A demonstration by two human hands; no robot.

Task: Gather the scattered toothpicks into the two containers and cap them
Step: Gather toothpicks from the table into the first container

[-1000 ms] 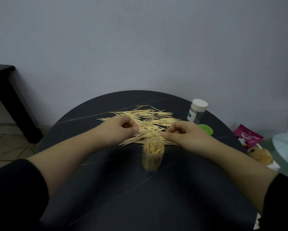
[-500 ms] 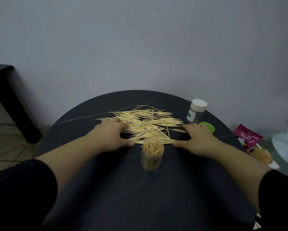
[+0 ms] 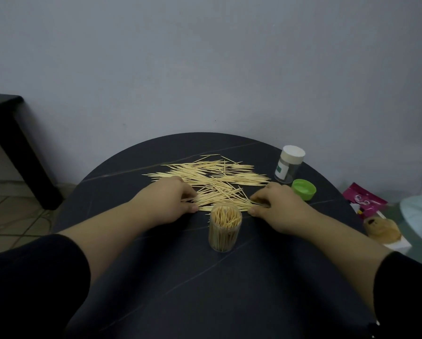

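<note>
Loose toothpicks point(image 3: 217, 176) lie in a wide pile at the middle of the round black table point(image 3: 205, 289). My left hand point(image 3: 169, 203) curls its fingers and thumb round the left ends of the pile's near bunch. My right hand point(image 3: 279, 207) does the same at the right ends. Between the hands, just nearer to me, stands an uncapped clear container point(image 3: 225, 230) packed with upright toothpicks. A second clear container with a white cap point(image 3: 289, 165) stands at the far right. A loose green cap point(image 3: 303, 189) lies in front of it.
Off the table's right edge are a pink packet point(image 3: 365, 199), a brown bun-like item on white paper point(image 3: 383, 230) and a pale round plate point(image 3: 420, 214). A dark side table point(image 3: 2, 111) stands at the far left by the wall.
Both hands opened flat on the pile's sides half a second ago. Now they have drawn inward, fingers curling round the near bunch of toothpicks.
</note>
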